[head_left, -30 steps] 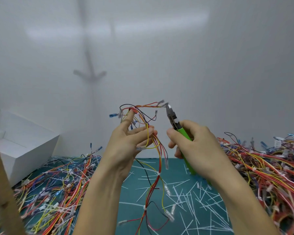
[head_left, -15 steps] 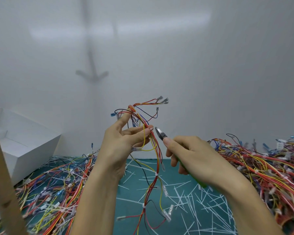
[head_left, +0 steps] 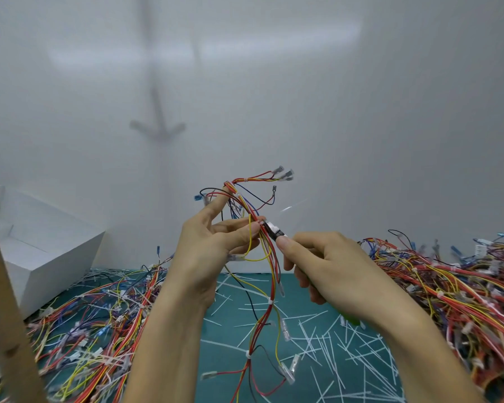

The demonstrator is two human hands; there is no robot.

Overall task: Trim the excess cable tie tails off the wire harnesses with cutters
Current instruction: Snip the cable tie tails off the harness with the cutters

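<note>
My left hand (head_left: 213,248) holds up a wire harness (head_left: 269,289) of red, yellow and black wires bound with white cable ties; its terminals fan out above my fingers and its lower part dangles to the mat. My right hand (head_left: 329,271) grips the cutters (head_left: 272,230), whose dark jaws touch the harness right beside my left fingertips. Only a bit of the green handle (head_left: 351,319) shows below my palm. A thin white tie tail (head_left: 291,207), blurred, hangs in the air just above and right of the jaws.
A green cutting mat (head_left: 303,362) is strewn with several cut white tie tails. Harness piles lie at the left (head_left: 93,324) and right (head_left: 454,286). A white box (head_left: 41,251) stands at the far left, a wooden post (head_left: 3,315) at the left edge, a white wall behind.
My right hand dropped the cutters from the harness's top terminals down to the bundle beside my left fingertips. A blurred white tie tail now shows in the air near the jaws.
</note>
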